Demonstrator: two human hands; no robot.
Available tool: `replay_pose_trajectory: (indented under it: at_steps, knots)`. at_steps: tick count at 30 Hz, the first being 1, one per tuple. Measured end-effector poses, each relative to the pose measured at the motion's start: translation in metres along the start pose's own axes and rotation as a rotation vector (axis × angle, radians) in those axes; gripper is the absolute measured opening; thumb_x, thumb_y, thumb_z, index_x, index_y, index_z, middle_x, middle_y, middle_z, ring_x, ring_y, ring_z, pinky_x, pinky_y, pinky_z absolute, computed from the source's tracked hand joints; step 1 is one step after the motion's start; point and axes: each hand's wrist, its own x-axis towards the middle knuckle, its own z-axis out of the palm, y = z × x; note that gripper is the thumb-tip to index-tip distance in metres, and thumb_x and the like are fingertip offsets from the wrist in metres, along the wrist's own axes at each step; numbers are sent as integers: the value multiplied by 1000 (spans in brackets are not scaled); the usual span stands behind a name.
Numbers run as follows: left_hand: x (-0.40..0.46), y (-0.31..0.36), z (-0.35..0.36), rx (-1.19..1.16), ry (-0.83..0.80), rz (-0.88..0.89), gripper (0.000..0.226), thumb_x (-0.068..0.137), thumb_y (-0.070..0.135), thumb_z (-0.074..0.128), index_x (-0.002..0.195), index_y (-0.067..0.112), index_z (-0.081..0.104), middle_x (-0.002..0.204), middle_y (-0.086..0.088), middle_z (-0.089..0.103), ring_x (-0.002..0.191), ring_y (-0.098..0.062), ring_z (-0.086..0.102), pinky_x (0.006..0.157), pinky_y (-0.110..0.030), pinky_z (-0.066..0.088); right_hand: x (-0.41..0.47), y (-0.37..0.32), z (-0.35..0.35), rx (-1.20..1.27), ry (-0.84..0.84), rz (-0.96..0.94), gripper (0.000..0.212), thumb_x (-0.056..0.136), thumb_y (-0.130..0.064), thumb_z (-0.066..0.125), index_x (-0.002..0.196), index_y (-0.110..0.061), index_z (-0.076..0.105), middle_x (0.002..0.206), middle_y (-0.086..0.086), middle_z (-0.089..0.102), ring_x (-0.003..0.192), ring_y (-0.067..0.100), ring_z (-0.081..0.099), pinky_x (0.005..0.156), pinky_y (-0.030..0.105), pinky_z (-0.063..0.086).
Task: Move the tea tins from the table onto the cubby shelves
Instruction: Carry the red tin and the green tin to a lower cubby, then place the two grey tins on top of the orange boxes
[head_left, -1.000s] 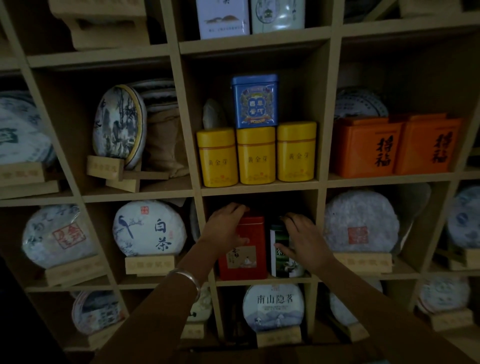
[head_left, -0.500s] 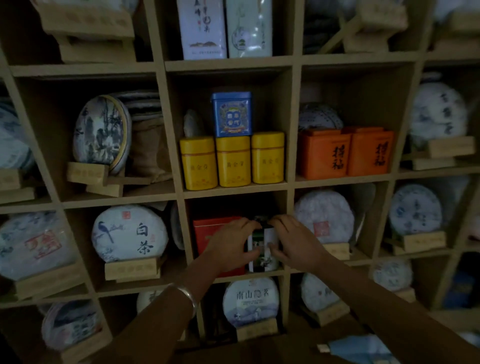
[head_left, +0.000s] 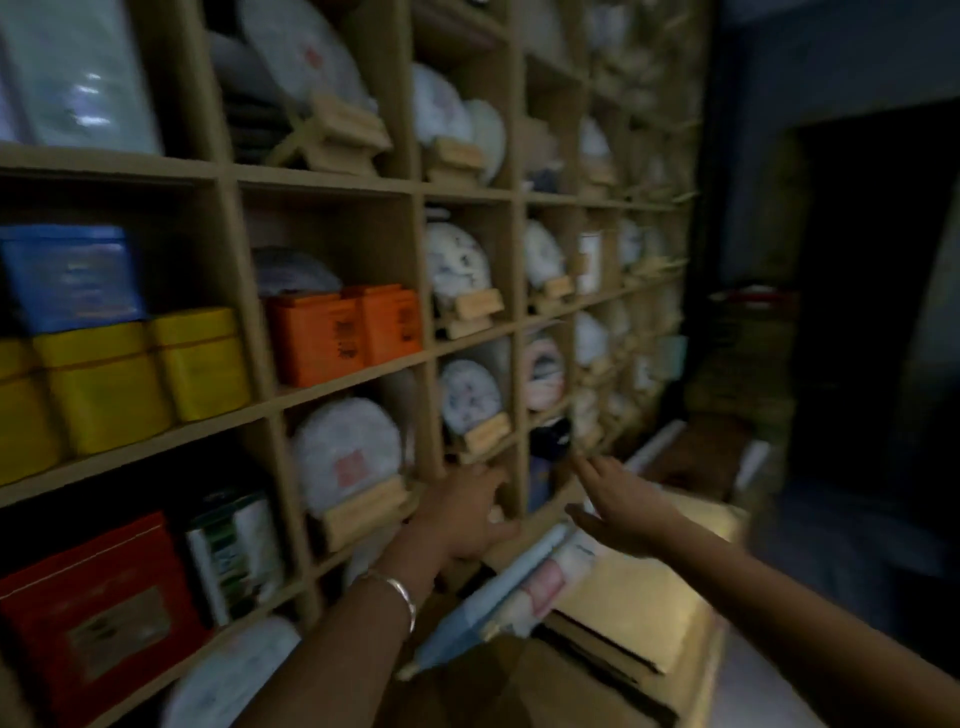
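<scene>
Two hands are out in front of you and both carry nothing: your left hand (head_left: 462, 514), the one with the bangle (head_left: 400, 597) on its wrist, hangs with loosely bent fingers close against the cubby shelves (head_left: 332, 379), and your right hand (head_left: 623, 512) reaches forward with its fingers stretched out and slightly spread. They are apart, the right a little ahead. Behind and to the left of your left wrist, the red tin (head_left: 98, 608) and the green-and-white tin (head_left: 234, 556) stand upright side by side in one cubby, so that pair looks shelved. The frame is blurred, and I cannot make out any tea tin ahead of your hands. What lies under and beyond your right hand is a table (head_left: 639, 613) with pale flat packets (head_left: 519, 577) near your left wrist. If more tins wait there, they are likely forward and to the right, on the side your right hand is nearer. Lead with that hand, and expect any upright tin to have its long axis vertical, to be taken from the side.
</scene>
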Motion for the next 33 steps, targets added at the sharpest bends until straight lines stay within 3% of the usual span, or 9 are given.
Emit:
replay_pose_trajectory:
  at_steps: [2, 4, 6, 10, 14, 19, 25, 33]
  knots:
    - [30, 51, 21, -1, -34, 136, 46, 81, 58, 61, 109, 22, 59, 106, -2, 61, 98, -23, 60, 77, -36, 52, -48, 37, -21, -68, -9, 125, 51, 92, -47, 47, 130, -13, 41, 121, 10, 51, 107, 28, 51, 87, 38, 44]
    - [54, 106, 41, 31, -51, 268, 56, 80, 56, 60, 127, 26, 52, 122, -2, 58, 112, -24, 56, 86, -33, 48, -101, 71, -45, -143, -27, 262, 52, 92, -48, 47, 130, -14, 40, 121, 10, 51, 107, 28, 51, 87, 37, 44]
    - [72, 164, 58, 32, -78, 384, 62, 81, 57, 60, 133, 25, 47, 131, -1, 52, 120, -24, 51, 91, -34, 43, -158, 101, -71, -208, -46, 410, 55, 91, -46, 50, 132, -12, 39, 123, 12, 51, 111, 30, 50, 89, 39, 44]
    - [90, 289, 92, 9, -138, 623, 55, 82, 57, 57, 126, 24, 48, 124, -2, 55, 116, -24, 52, 87, -35, 43, -282, 143, -125, -349, -87, 635, 53, 92, -46, 47, 129, -9, 40, 119, 12, 51, 110, 31, 50, 92, 40, 41]
    - [87, 412, 121, -67, -211, 786, 54, 79, 58, 56, 123, 28, 49, 121, 3, 57, 113, -20, 53, 89, -38, 48, -398, 163, -175, -417, -39, 834, 43, 93, -47, 44, 117, -10, 46, 111, 11, 54, 101, 30, 53, 79, 38, 39]
    - [66, 547, 157, -129, -273, 982, 53, 78, 54, 57, 123, 29, 48, 123, 2, 57, 112, -21, 54, 81, -34, 45, -524, 182, -217, -417, -131, 1054, 47, 93, -44, 46, 124, -10, 44, 122, 12, 51, 114, 29, 48, 91, 39, 42]
    - [51, 682, 196, -78, -337, 1059, 58, 81, 56, 55, 127, 22, 46, 122, -6, 56, 111, -28, 54, 88, -44, 49, -647, 223, -254, -366, -194, 1236, 46, 92, -46, 47, 127, -17, 40, 123, 7, 50, 112, 25, 48, 88, 36, 42]
    - [50, 811, 238, -111, -424, 1044, 57, 81, 56, 53, 128, 25, 44, 120, -4, 56, 107, -26, 55, 86, -45, 51, -756, 291, -287, -280, -168, 1332, 51, 89, -50, 51, 130, -22, 39, 126, 5, 50, 113, 21, 50, 91, 34, 47]
